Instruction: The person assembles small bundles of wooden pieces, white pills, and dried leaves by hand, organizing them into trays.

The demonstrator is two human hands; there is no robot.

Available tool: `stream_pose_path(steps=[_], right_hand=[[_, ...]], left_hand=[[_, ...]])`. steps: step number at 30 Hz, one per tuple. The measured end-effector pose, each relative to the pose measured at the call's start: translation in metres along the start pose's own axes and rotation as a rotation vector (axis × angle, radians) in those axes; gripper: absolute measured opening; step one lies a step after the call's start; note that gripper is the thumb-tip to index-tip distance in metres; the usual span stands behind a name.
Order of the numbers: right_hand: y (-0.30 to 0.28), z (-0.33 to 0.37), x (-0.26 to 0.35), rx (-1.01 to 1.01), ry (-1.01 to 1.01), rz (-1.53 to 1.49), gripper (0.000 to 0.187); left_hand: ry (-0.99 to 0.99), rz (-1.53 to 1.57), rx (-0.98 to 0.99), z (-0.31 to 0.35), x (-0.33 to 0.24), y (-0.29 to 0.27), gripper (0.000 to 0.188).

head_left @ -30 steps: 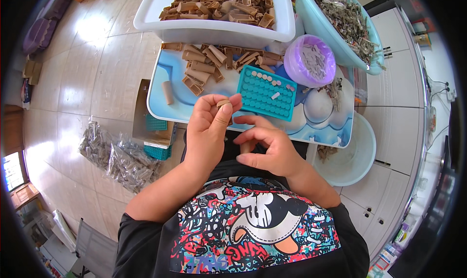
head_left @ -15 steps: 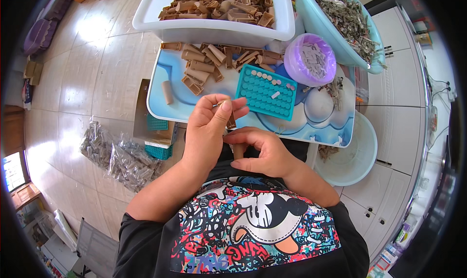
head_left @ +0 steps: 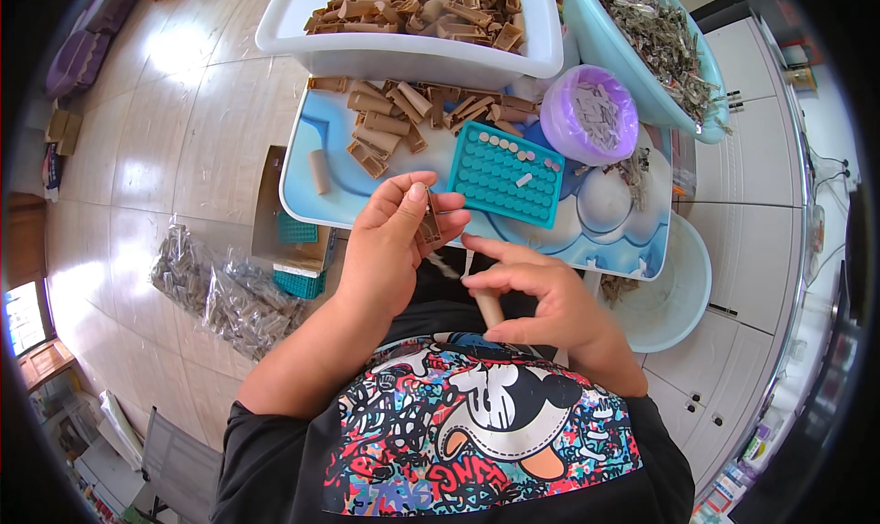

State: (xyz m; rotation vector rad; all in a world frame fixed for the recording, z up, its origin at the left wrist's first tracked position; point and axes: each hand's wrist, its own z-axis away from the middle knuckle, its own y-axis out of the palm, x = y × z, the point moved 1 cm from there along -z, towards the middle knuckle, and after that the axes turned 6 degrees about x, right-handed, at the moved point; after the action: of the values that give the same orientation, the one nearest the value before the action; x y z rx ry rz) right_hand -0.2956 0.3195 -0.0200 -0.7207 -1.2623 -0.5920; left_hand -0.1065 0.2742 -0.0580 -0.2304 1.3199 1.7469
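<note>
1. The left hand is hovering just in front of the counter. Its fingers are partly closing around a brown casing, with the thumb pressing near the upper end and the other fingertips spreading loosely behind.
2. The brown casing is standing nearly upright in that grip, its hollow side facing the camera; the detail inside is too small to tell.
3. The right hand is hanging lower, near the shirt. Its fingers are half curling, leaving a gap between index finger and thumb, and are keeping a loose hold on a tan casing, which is tilting between the curled fingers and the thumb.
4. A thin pale strip is showing just beside the right index and middle fingertips; I cannot tell whether they are gripping it.
5. The two hands are staying apart, the casings not touching each other.
6. On the counter, a teal tray is lying beyond the hands, carrying small round pieces along its far side and a small white block.
7. Loose casings are lying in a heap left of the tray, one single casing resting apart.
8. A purple-lined tub is standing just beside the tray, holding whitish pieces; behind the heap, a white bin is holding many more casings.
</note>
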Motion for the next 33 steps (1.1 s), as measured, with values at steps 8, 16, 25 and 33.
stream_pose_path(steps=[8, 16, 25, 33], right_hand=[[0.001, -0.013, -0.006, -0.315, -0.248, -0.103, 0.047], [0.006, -0.035, -0.019, -0.450, -0.411, 0.285, 0.050], [0.012, -0.045, -0.031, -0.390, -0.426, 0.266, 0.053], [0.012, -0.043, -0.037, -0.381, -0.406, 0.300, 0.053]], left_hand=[[-0.103, 0.016, 0.095, -0.001, 0.004, 0.003, 0.022], [-0.168, -0.031, 0.171, -0.002, 0.010, 0.003, 0.029], [-0.211, -0.007, 0.200, 0.002, 0.012, 0.007, 0.066], [-0.223, -0.045, 0.241, 0.003, 0.012, 0.008, 0.069]])
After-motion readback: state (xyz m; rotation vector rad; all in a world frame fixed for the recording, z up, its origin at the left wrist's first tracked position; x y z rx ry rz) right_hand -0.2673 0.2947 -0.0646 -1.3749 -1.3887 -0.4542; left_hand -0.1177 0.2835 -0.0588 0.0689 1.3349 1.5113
